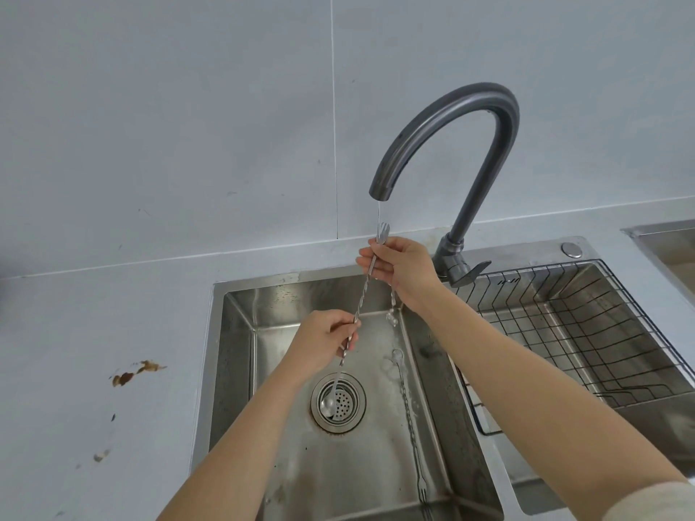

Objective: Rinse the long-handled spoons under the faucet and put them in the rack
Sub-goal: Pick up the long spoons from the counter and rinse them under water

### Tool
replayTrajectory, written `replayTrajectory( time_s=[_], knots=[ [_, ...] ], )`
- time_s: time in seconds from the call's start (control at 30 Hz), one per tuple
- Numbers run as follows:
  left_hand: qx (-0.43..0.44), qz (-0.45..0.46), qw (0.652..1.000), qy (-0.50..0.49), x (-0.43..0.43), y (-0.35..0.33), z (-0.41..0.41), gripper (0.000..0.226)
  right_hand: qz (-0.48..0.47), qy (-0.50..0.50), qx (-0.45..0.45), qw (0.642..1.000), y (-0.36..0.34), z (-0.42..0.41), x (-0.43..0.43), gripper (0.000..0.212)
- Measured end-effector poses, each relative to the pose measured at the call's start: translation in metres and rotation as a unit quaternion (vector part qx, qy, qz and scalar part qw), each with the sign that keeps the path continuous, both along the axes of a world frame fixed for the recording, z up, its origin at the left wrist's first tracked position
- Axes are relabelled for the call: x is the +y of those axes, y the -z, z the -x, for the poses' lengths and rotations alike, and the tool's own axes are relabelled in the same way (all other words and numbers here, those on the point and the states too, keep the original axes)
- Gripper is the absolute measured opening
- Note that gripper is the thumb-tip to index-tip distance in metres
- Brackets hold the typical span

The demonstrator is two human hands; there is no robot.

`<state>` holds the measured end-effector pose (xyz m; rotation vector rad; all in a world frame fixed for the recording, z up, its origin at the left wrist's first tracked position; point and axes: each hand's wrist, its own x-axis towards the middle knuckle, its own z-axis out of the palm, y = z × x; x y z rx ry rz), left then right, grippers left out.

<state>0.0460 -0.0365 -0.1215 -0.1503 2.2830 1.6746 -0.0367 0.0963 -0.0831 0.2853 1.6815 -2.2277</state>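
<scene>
Your left hand (326,342) pinches the twisted shaft of a long-handled spoon (363,295) low down, while your right hand (400,270) closes its fingers around the same shaft near the forked top end, just under the faucet (451,144) spout, where a thin stream runs onto it. The spoon slants down over the sink (240,332), its bowl hanging above the drain strainer (338,402). A second spoon (408,411) lies on the sink floor to the right; the wire rack (586,332) sits in the neighbouring basin
</scene>
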Motion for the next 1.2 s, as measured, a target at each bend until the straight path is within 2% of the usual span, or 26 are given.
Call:
replayTrajectory(
  time_s=[0.2, 0.3, 0.4, 0.63, 0.73, 0.8, 0.9, 0.97, 1.2],
  knots=[
    [-0.010, -0.021, 1.000, -0.016, 0.000, 0.009, -0.005, 0.029, -0.004, 0.006, -0.011, 1.000, -0.004, 0.001, 0.001, 0.017],
    [-0.013, -0.021, 0.999, -0.020, -0.001, 0.010, -0.012, 0.022, -0.013, -0.009, -0.021, 1.000, -0.002, -0.001, 0.000, 0.022],
    [-0.012, -0.019, 0.999, -0.024, -0.004, 0.012, -0.016, 0.025, -0.012, -0.014, -0.035, 0.999, 0.001, -0.003, -0.003, 0.026],
    [-0.010, -0.010, 1.000, -0.024, -0.009, 0.015, -0.019, 0.031, 0.113, 0.028, -0.031, 0.993, -0.001, -0.002, -0.005, 0.017],
    [-0.003, -0.003, 0.999, -0.031, -0.009, 0.015, -0.018, 0.034, 0.140, 0.040, -0.038, 0.989, -0.001, -0.003, -0.005, 0.017],
    [-0.001, 0.006, 0.999, -0.037, -0.009, 0.016, -0.017, 0.035, 0.122, 0.050, -0.045, 0.990, 0.000, -0.004, -0.007, 0.017],
    [-0.001, 0.032, 0.999, -0.044, -0.009, 0.020, -0.015, 0.032, 0.022, 0.038, -0.050, 0.998, -0.001, -0.005, -0.010, 0.023],
    [-0.003, 0.049, 0.998, -0.046, -0.009, 0.022, -0.015, 0.022, -0.030, 0.026, -0.042, 0.998, -0.003, -0.006, -0.012, 0.029],
    [0.032, 0.113, 0.992, -0.034, -0.007, 0.018, -0.014, 0.007, -0.089, 0.043, -0.028, 0.995, -0.002, -0.003, -0.013, 0.033]
  ],
)
